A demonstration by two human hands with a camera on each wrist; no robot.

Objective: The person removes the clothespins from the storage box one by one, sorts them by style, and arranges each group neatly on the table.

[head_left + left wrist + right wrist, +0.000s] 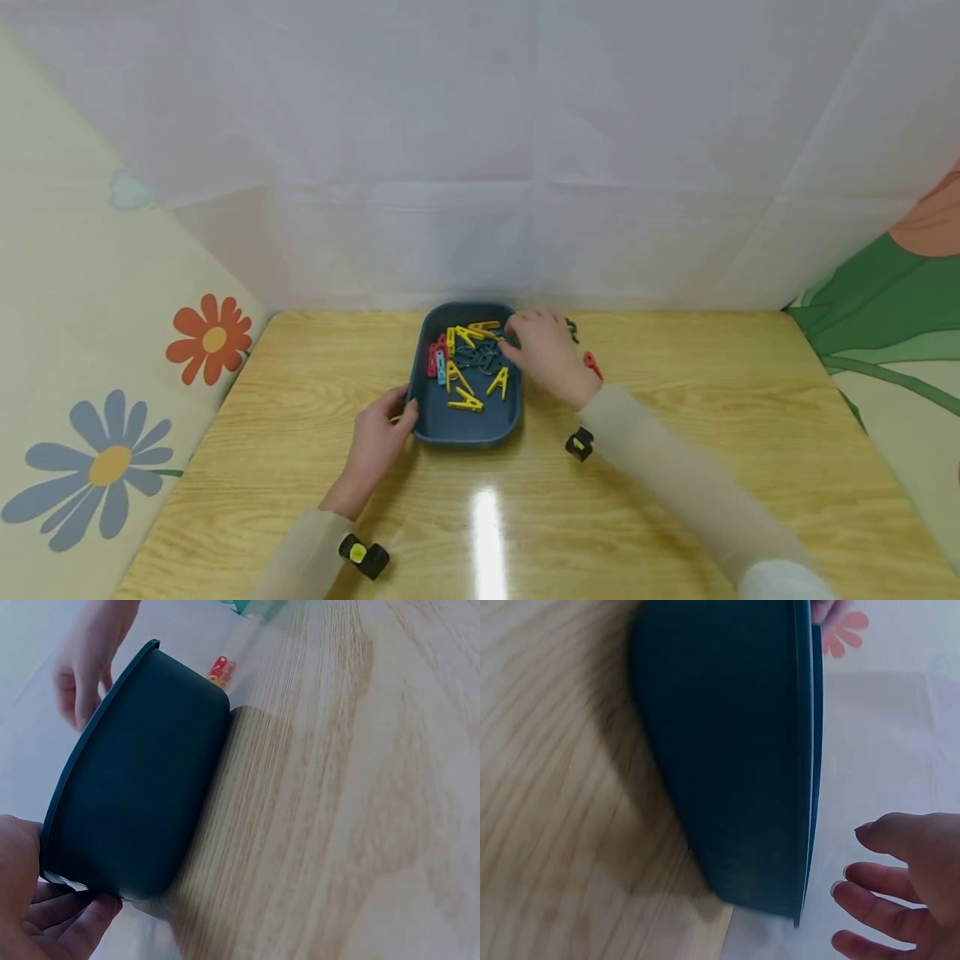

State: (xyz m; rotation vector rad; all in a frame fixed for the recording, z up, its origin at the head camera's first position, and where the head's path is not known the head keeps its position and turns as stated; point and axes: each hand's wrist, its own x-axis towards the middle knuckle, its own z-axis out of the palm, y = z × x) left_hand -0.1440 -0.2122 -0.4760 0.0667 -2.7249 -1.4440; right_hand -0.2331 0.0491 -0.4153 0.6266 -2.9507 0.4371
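A dark blue plastic tray [442,427] stands on the table, holding several clothespins: yellow ones [467,403], red ones [432,363], a light blue one [441,367] and dark green ones [487,360] bunched in the middle. My left hand [378,433] grips the tray's left side, with its thumb near the rim. Over the tray's right rim hovers my right hand [547,354]. In the right wrist view its fingers [877,911] are spread and loosely bent, with nothing between them. The left wrist view shows the tray's outer wall [142,780].
To the right of the tray, a red clothespin [592,365] lies on the wooden table [675,400]. A dark green clip [573,331] sits partly hidden behind the right hand. White cloth [480,242] hangs along the table's back edge, with flowered cloths at both sides.
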